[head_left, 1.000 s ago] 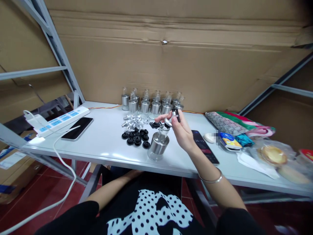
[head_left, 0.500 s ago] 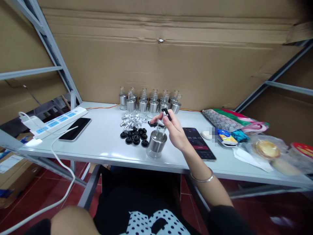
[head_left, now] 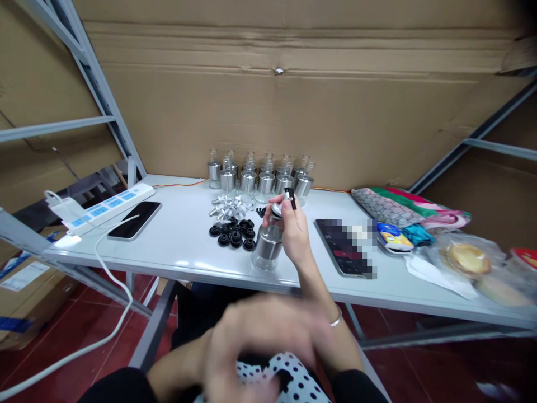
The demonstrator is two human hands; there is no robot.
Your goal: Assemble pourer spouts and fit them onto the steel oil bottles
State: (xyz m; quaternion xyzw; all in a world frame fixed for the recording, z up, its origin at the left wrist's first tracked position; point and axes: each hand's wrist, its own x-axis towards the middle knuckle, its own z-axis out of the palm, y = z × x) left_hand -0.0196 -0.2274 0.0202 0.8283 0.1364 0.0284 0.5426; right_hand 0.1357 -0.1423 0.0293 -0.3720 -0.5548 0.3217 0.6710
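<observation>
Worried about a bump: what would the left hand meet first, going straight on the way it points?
Probably the right forearm, near its bangle; the left hand is blurred, so depth is unclear.

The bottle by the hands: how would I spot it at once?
On the pale table, below the cardboard wall, look between the black round parts and the right-hand phone. There, near the front edge, stands a metal-banded glass bottle. Unlike the similar bottles grouped behind, it stands alone, with the right hand at its top.

Open tabletop left of black parts, bottle row blocking behind
</observation>
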